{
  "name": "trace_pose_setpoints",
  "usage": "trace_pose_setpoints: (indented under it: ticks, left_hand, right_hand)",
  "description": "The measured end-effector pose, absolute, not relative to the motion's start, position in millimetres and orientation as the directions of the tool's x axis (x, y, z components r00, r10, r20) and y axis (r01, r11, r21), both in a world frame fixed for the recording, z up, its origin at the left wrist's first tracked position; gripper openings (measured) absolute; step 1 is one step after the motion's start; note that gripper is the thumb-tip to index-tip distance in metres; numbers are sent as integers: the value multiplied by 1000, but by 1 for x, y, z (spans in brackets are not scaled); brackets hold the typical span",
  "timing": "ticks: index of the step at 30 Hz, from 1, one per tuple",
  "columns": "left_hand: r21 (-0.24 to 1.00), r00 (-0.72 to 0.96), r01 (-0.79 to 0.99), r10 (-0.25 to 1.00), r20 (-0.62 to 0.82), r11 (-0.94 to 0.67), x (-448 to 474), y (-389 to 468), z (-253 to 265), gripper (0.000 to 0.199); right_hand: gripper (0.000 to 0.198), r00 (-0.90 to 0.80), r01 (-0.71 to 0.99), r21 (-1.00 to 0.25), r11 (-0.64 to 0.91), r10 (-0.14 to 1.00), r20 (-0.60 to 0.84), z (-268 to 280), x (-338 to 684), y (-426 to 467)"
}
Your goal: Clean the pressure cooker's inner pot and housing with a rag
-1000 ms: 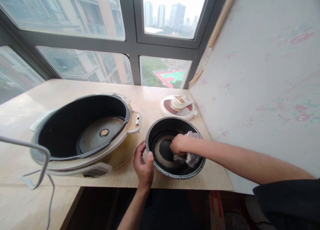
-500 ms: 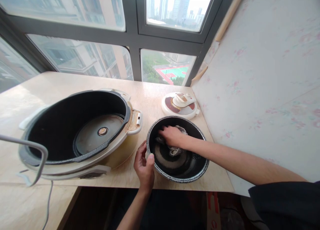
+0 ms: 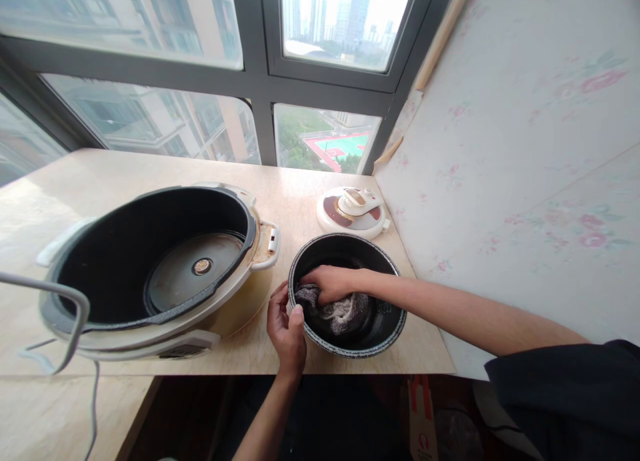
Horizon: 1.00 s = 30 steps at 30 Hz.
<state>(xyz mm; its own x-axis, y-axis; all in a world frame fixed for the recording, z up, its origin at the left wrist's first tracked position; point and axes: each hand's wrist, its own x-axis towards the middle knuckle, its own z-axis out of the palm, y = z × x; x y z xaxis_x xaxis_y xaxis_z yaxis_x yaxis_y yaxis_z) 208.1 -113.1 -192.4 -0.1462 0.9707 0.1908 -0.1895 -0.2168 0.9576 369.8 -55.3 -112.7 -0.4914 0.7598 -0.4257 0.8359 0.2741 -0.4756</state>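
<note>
A black inner cooking pot with a worn, speckled rim stands near the front edge of the wooden surface. My left hand grips its left side, thumb at the rim and fingers against the outer wall. Reaching down inside the pot is my right hand, closed on a crumpled grey-and-white cloth against the inside of the left wall. Some of its fingertips are hidden by the hand and cloth. To the left sits the large cooker body, lidless, its dark inside and round base plate showing.
A white-and-brown cooker lid lies behind the pot, close to the flowered wall. A grey cord hangs at the left front. Windows line the back. Below the edge stands a paper bag.
My right hand has moved the cloth leftward and nearer along the pot's inside, and more of the cloth shows. My left hand stays at the rim. The view has shifted slightly.
</note>
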Motion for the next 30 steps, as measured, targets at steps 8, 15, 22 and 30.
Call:
trace_pose_setpoints:
  ticks: [8, 15, 22, 30]
  left_hand:
    - [950, -142, -209, 968, 205, -232, 207, -110, -195, 37]
    - [946, -110, -237, 973, 202, -223, 205, -108, -195, 36]
    - [941, 1, -329, 996, 84, -79, 197, -103, -195, 41]
    - [936, 27, -352, 999, 35, -23, 196, -104, -192, 43]
  right_hand:
    - [47, -454, 792, -576, -202, 437, -776, -113, 372, -68]
    - [35, -351, 935, -327, 134, 243, -904, -113, 379, -70]
    - [26, -149, 963, 48, 267, 668, -730, -93, 382, -52]
    - [22, -460, 834, 112, 541, 792, -402, -77, 367, -55]
